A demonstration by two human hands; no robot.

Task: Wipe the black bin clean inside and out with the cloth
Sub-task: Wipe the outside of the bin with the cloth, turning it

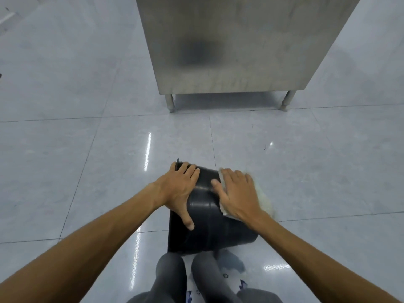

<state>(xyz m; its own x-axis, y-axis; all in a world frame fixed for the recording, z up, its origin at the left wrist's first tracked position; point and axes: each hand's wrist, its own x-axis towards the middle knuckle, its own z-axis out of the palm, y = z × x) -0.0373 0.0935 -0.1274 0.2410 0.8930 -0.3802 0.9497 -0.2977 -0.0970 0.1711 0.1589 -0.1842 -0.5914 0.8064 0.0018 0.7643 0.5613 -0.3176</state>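
Note:
The black bin [209,228] lies tipped over on the tiled floor just in front of my legs, its outer wall facing up. My left hand [179,189] rests flat on the bin's upper left side, fingers spread over its far edge, thumb pointing back toward me. My right hand [237,191] presses a pale yellowish cloth [265,201] against the bin's right side. The cloth sticks out beyond my fingers and palm on the right and looks blurred. The bin's inside is hidden from me.
A stainless steel cabinet [236,44] on short legs stands on the floor straight ahead, about one tile beyond the bin. Glossy grey floor tiles [76,171] spread out to the left and right. My legs in grey trousers [172,278] are right behind the bin.

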